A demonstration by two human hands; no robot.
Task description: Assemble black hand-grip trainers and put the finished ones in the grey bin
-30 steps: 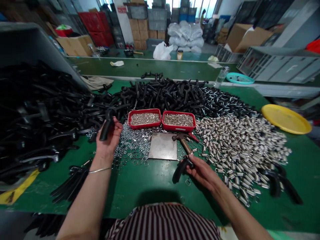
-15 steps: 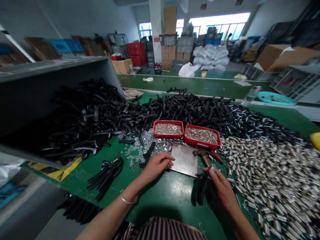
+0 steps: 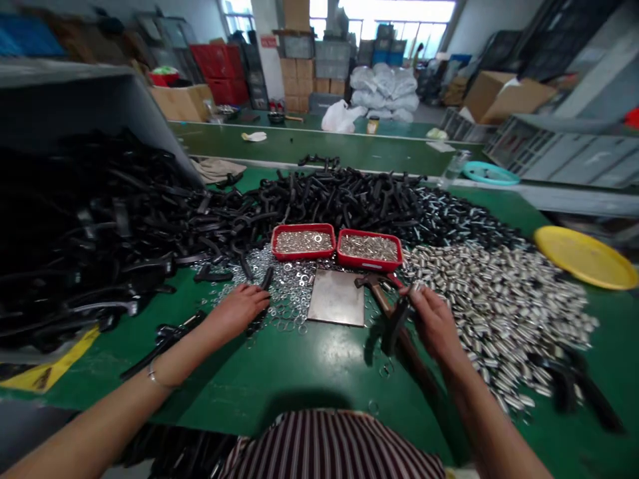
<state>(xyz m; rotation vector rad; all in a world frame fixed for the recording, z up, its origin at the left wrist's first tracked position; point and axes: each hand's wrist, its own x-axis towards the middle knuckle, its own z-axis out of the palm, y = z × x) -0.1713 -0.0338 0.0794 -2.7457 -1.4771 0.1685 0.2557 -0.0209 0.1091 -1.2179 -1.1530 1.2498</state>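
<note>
My left hand (image 3: pixel 242 307) rests over a black plastic handle (image 3: pixel 267 278) among small metal rings (image 3: pixel 287 313), its fingers curled onto the piece and hiding its middle. My right hand (image 3: pixel 433 319) pinches another curved black handle (image 3: pixel 396 324), with a shiny metal piece at its upper end by the thumb. The held handle hangs above a hammer (image 3: pixel 382 296), whose head lies at the right edge of a flat steel plate (image 3: pixel 337 298). Loose thin rings lie below the held part.
Two red trays (image 3: pixel 303 255) of small metal parts stand behind the plate. Black handles (image 3: pixel 344 199) are heaped at the back and in a grey bin (image 3: pixel 150 113) on the left. Metal cylinders (image 3: pixel 499 299) pile at right, near a yellow lid (image 3: pixel 584 256).
My left hand has moved left from beside the steel plate onto a black handle. My right hand still holds its handle. The view has turned right.
</note>
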